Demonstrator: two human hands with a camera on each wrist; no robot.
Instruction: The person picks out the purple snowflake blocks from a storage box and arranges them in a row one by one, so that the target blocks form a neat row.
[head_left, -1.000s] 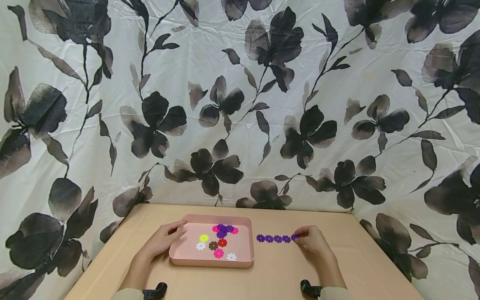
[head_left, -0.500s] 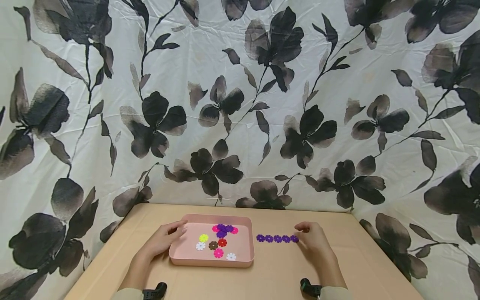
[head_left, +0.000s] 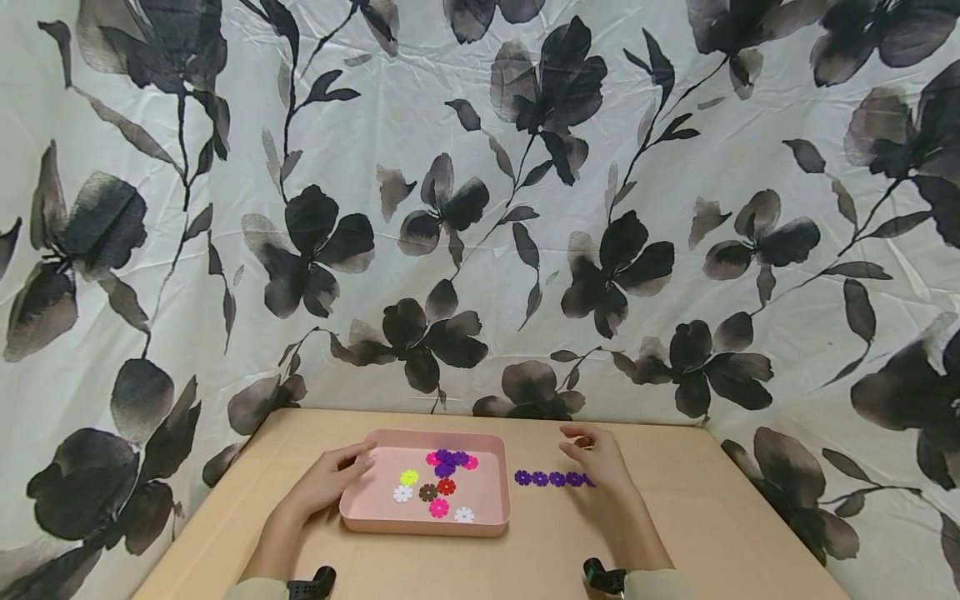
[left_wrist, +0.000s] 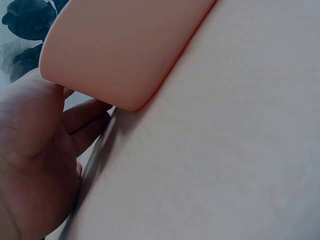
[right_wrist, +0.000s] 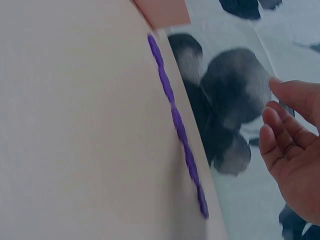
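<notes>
Head view: left hand [head_left: 330, 479] grips the pink tray's [head_left: 423, 525] near-left rim; right hand [head_left: 600, 463], fingers relaxed and empty, hovers above the purple flower row's [head_left: 551, 478] right end.
Left wrist: fingers curl round the tray corner [left_wrist: 120, 55].
Right wrist: row [right_wrist: 176, 120] lies straight on the table [right_wrist: 75, 125]; a low sweep of the hand could scatter it.

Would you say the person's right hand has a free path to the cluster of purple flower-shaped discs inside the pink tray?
Probably yes. The right hand hovers empty above the row of purple discs on the table, the open-topped pink tray is beside it, and nothing covers the purple flower-shaped discs.
</notes>
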